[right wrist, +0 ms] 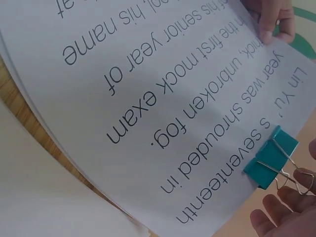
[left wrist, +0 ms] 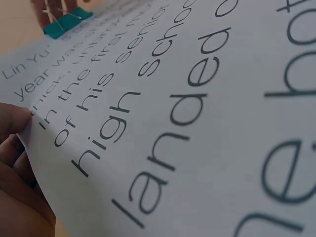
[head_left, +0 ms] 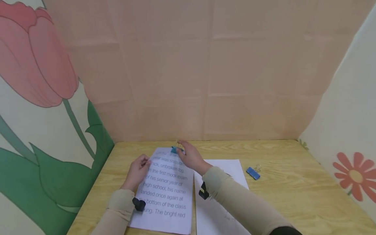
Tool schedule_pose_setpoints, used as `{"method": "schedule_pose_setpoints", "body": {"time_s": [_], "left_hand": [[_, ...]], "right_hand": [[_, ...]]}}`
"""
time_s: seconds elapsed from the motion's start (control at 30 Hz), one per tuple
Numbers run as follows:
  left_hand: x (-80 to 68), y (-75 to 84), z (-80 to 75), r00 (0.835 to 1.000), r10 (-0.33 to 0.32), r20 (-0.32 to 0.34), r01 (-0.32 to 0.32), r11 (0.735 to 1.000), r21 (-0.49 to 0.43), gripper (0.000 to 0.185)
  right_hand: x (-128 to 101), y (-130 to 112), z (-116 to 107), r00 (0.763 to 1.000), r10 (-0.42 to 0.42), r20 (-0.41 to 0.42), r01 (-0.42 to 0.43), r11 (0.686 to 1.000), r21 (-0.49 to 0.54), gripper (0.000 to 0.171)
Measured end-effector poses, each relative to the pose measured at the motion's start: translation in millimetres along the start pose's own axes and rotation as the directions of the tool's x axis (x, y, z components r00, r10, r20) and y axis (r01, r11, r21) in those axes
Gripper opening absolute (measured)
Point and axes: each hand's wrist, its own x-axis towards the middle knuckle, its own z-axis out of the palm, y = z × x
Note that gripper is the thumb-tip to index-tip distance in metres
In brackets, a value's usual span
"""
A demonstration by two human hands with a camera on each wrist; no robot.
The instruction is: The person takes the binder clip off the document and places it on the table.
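The teal metal binder clip (right wrist: 271, 157) with wire handles sits on the far edge of the stack of white printed sheets (head_left: 167, 191), which lies on the wooden table (head_left: 282, 192) just left of a blank white sheet (head_left: 218, 209). The right hand (head_left: 191, 157) pinches the clip's wire handles between its fingertips (right wrist: 269, 215), fingers curled about them. The left hand (head_left: 137, 171) grips the stack's left edge, thumb on top and fingers beneath, lifting that edge slightly, as the left wrist view shows.

To do this step well, I judge that the left hand should keep the sheets squared and pressed together, so no page slips while the clip's mouth is worked. The clip looks set at a slant to the paper's edge in the right wrist view; seating it square and fully over the edge would grip all sheets evenly. A second, blue binder clip (head_left: 253, 173) lies well apart on the table to the right.
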Motion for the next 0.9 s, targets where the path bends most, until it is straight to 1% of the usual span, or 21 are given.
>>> {"method": "schedule_pose_setpoints", "body": {"time_s": [0.17, 0.3, 0.47, 0.67, 0.8, 0.9], "left_hand": [[-0.7, 0.3, 1.3, 1.000, 0.019, -0.007, -0.018, 1.000, 0.006, 0.010], [-1.0, 0.1, 0.6, 1.000, 0.011, -0.015, -0.011, 1.000, 0.004, 0.010], [-1.1, 0.3, -1.1, 1.000, -0.004, -0.023, 0.004, 1.000, 0.000, 0.011], [0.1, -5.4, 0.1, 1.000, -0.005, -0.026, 0.004, 1.000, -0.031, 0.010], [-0.6, -9.3, -0.9, 1.000, -0.016, -0.019, 0.015, 0.999, -0.046, 0.011], [-2.1, -11.6, -2.6, 1.000, -0.009, -0.018, 0.008, 0.999, -0.051, 0.011]], "right_hand": [[-1, 0, -2, 1.000, -0.012, 0.017, 0.011, 1.000, 0.020, 0.046], [-2, 0, -7, 0.998, -0.034, 0.052, 0.032, 0.998, 0.052, 0.044], [-4, 1, -11, 0.994, -0.042, 0.097, 0.033, 0.995, 0.094, 0.043], [-5, 9, -9, 0.988, -0.109, 0.110, 0.091, 0.983, 0.158, 0.036], [-5, 14, -10, 0.984, -0.136, 0.115, 0.114, 0.977, 0.180, 0.038], [-5, 16, -12, 0.985, -0.122, 0.121, 0.091, 0.968, 0.232, 0.045]]}}
